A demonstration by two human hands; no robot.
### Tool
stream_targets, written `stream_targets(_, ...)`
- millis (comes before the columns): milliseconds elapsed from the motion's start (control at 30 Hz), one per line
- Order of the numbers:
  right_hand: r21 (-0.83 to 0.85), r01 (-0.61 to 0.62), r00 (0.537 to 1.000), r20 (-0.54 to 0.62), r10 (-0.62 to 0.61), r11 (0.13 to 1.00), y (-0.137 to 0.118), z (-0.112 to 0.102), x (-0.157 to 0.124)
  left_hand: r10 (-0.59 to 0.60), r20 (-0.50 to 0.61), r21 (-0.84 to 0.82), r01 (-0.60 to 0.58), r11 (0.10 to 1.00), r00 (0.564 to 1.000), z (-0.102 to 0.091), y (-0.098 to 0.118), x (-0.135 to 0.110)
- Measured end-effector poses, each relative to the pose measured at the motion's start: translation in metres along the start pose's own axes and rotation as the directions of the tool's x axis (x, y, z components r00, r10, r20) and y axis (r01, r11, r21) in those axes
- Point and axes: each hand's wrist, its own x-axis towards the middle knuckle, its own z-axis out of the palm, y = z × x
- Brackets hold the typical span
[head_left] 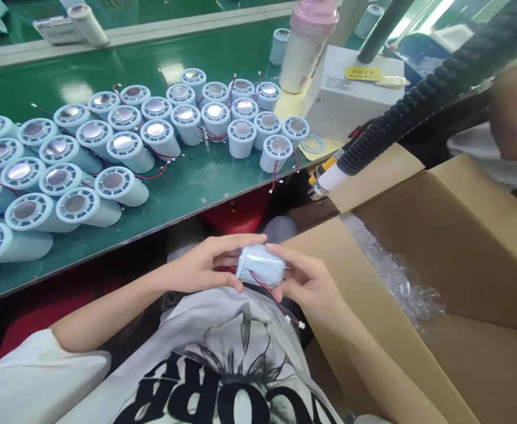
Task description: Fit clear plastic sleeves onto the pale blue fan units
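Above my lap, a light-blue cylindrical housing lies on its side between my two hands, apparently with a clear plastic cover around it. My left hand grips its left end, thumb below and fingers above. On the opposite end, the thumb and fingers of my right hand are closed. Red and dark wires hang from the housing's side and end in small white connectors. Fingertips on the far side are partly hidden.
Rows of similar blue housings with wires stand on the green bench. A pink-lidded bottle and a white box-shaped device are behind. A black corrugated hose slants over an open carton holding clear plastic pieces.
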Motion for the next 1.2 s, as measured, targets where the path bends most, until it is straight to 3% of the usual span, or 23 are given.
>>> stream_targets(167,0.003,0.134,0.991,-0.022,-0.134,0.991,-0.006,-0.001,-0.001,0.146,-0.02,0.077,-0.144,0.987,0.989,0.001,0.002,0.001)
stream_targets(300,-0.044,0.189,0.981,-0.03,-0.19,0.981,-0.008,-0.001,-0.004,0.155,0.014,0.079,-0.156,0.985,0.988,0.0,0.006,0.004)
stream_targets(367,-0.068,0.243,0.969,-0.03,-0.245,0.968,-0.005,-0.001,-0.004,0.104,0.007,0.039,-0.104,0.994,0.995,0.0,0.008,0.005)
stream_targets(533,-0.181,0.346,0.931,-0.056,-0.361,0.921,0.004,0.0,-0.002,-0.155,-0.02,-0.101,0.152,0.983,0.988,0.005,0.008,0.008)
stream_targets(600,-0.074,0.296,0.952,-0.059,-0.301,0.952,0.004,0.0,-0.001,-0.098,-0.081,-0.054,0.094,0.994,0.992,0.009,0.007,0.008)
stream_targets(700,0.115,0.11,0.994,-0.017,-0.108,0.987,0.002,0.0,0.001,0.092,-0.124,0.105,-0.079,0.991,0.988,0.011,0.005,0.009)
stream_targets(767,0.143,0.045,0.999,0.004,-0.046,0.989,-0.001,-0.001,0.001,0.146,-0.124,0.17,-0.124,0.977,0.981,0.01,0.005,0.008)
stream_targets(833,0.091,0.068,0.998,-0.014,-0.067,0.994,-0.002,-0.002,-0.001,0.107,-0.131,0.164,-0.085,0.983,0.986,0.008,0.005,0.007)
stream_targets(933,-0.008,0.198,0.979,-0.041,-0.198,0.98,-0.001,-0.003,-0.003,-0.015,-0.127,0.06,0.023,0.998,0.992,0.004,0.008,0.004)
stream_targets(1100,-0.087,0.323,0.946,-0.001,-0.324,0.942,-0.001,0.0,-0.003,-0.111,0.024,-0.09,0.112,0.99,0.994,0.009,0.012,0.01)
stream_targets(1200,-0.264,0.338,0.941,0.067,-0.333,0.903,-0.008,-0.004,-0.003,-0.181,0.023,-0.039,0.182,0.982,0.983,0.006,0.022,0.014)
